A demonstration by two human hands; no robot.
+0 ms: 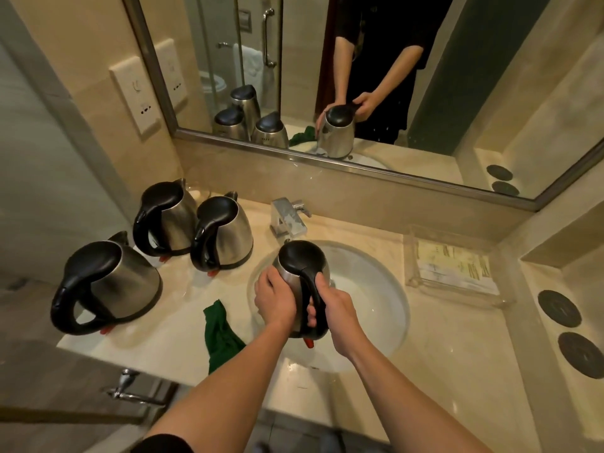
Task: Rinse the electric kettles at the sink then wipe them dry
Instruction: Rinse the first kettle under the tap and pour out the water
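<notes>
A steel electric kettle (299, 259) with a black lid and handle hangs over the white sink basin (376, 289), its lid closed. My right hand (333, 310) grips its black handle. My left hand (273, 297) presses against its steel side, fingers curved round the body. Three more kettles stand on the counter to the left: a near one (108, 286), a back one (166, 217) and a middle one (225, 233). A green cloth (220, 335) lies crumpled on the counter's front edge beside the basin.
The chrome tap (287, 217) stands behind the basin; no water is seen running. A clear tray (454, 266) with packets sits at the right. Two dark round coasters (568, 328) lie on the right ledge. A mirror (327, 76) covers the wall.
</notes>
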